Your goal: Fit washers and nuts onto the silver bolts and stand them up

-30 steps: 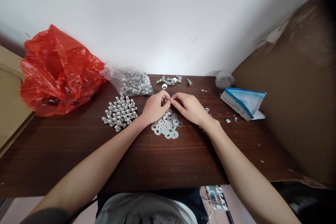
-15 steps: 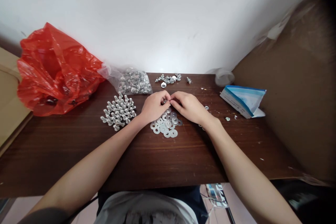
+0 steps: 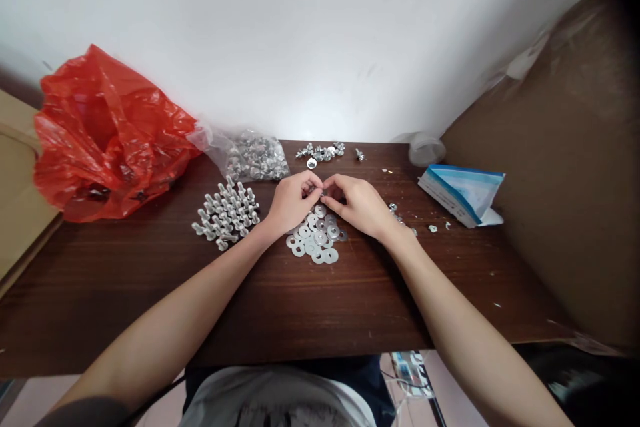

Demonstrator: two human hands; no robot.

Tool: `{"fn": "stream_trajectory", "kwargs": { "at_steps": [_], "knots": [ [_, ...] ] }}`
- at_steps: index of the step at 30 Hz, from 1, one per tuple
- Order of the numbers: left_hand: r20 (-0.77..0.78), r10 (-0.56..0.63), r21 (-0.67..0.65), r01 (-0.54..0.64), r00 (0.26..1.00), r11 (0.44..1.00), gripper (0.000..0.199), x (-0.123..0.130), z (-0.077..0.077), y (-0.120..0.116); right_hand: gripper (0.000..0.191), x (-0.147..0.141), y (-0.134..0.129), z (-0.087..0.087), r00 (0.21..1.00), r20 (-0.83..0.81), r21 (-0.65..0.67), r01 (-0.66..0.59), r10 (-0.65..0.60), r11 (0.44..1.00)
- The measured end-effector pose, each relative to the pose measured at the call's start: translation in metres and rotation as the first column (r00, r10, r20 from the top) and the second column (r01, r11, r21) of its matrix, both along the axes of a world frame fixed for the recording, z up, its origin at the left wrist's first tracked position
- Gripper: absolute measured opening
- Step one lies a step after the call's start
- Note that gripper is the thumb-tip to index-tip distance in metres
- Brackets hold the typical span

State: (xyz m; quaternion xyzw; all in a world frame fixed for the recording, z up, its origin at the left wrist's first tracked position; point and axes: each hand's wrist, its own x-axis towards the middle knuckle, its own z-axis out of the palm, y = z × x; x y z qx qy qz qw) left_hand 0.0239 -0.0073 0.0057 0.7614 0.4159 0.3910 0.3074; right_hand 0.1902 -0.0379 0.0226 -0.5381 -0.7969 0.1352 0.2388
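Observation:
My left hand (image 3: 295, 201) and my right hand (image 3: 359, 205) meet above the far end of a pile of flat silver washers (image 3: 314, 240). Both have thumb and fingers drawn together in a pinch. A small shiny metal piece shows between the fingertips; its kind is mostly hidden by them. Left of my left hand, several bolts (image 3: 227, 213) stand in a close group, heads down. A few small nuts (image 3: 393, 207) lie beside my right wrist, partly covered by it.
Behind my hands lie bolts fitted with washers (image 3: 323, 153) and a clear bag of hardware (image 3: 257, 157). A red plastic bag (image 3: 110, 140) is at left. To the right are a clear cup (image 3: 426, 150), a blue-white packet (image 3: 463, 193) and a cardboard box (image 3: 555, 167).
My right fingertips have shifted slightly and loosened around the small metal piece, and my right wrist has moved a little, uncovering more nuts. My left hand has barely moved.

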Motion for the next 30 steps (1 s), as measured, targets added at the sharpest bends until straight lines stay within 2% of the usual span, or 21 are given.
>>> {"fn": "stream_trajectory", "kwargs": {
  "at_steps": [18,30],
  "knots": [
    [0.097,-0.022,-0.026,0.024,0.995,0.999,0.004,0.0005,0.0037,-0.002,0.014,-0.001,0.0001,-0.0019,1.0,-0.008,0.021,0.022,-0.022,1.0],
    [0.031,-0.035,0.031,0.034,0.999,0.999,0.015,0.0012,0.0039,-0.0018,0.014,-0.0013,-0.0001,-0.0018,1.0,0.008,0.032,0.029,-0.029,0.999]
  ]
}}
